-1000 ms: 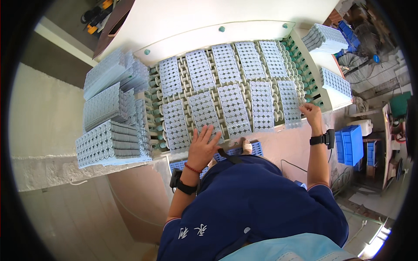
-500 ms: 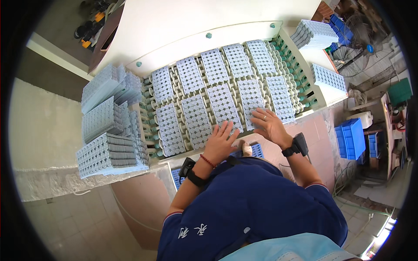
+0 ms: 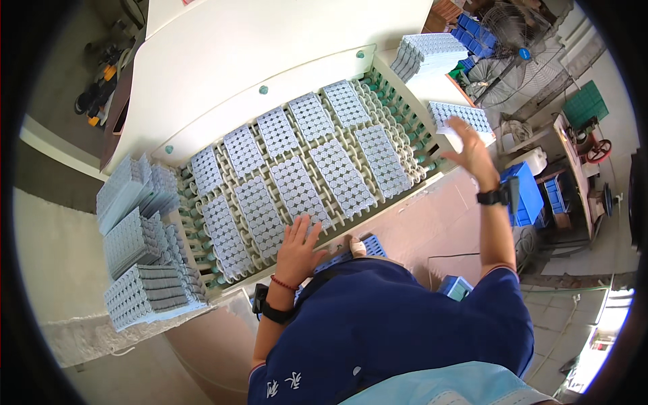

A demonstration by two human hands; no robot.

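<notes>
Blue-grey cell block (image 3: pixel 466 120), lying at the conveyor's far right corner with its long axis along the right edge, is being reached by the right hand (image 3: pixel 472 152), fingers spread; left hand (image 3: pixel 300 246) is resting flat, open, on a near-edge block (image 3: pixel 297 192).

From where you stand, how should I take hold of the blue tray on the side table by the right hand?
Grip the blue tray by its two long edges, coming down from above. It lies flat on the white side table, and its studded top gives no hold, while its near edge is free toward the right hand, which hovers open beside it. The left hand rests on a tray on the conveyor.
</notes>
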